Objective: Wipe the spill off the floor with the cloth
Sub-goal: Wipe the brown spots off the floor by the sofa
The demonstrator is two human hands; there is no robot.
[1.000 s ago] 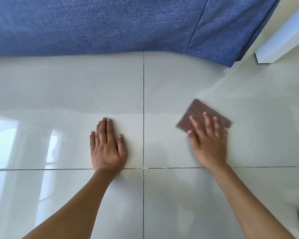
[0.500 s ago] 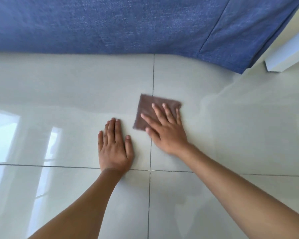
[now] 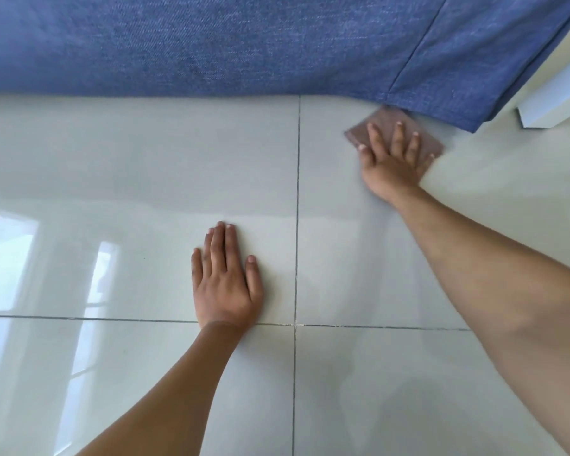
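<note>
A folded brown cloth [image 3: 387,126] lies flat on the pale glossy floor tiles [image 3: 145,166], right at the hem of the blue fabric. My right hand [image 3: 392,162] presses down on the cloth with fingers spread, arm stretched far forward. My left hand [image 3: 226,281] rests palm-down on the tile nearer to me, just left of the vertical grout line, holding nothing. A faint damp sheen [image 3: 359,366] shows on the near right tile; no distinct puddle is visible.
A blue fabric cover [image 3: 244,44] hangs down to the floor across the whole back. A white furniture edge [image 3: 553,103] stands at the far right. Window glare [image 3: 10,258] reflects on the left tiles.
My right hand has slid the cloth away from me and to the right, from beside the left hand up to the blue fabric's hem. The left hand has stayed planted.
</note>
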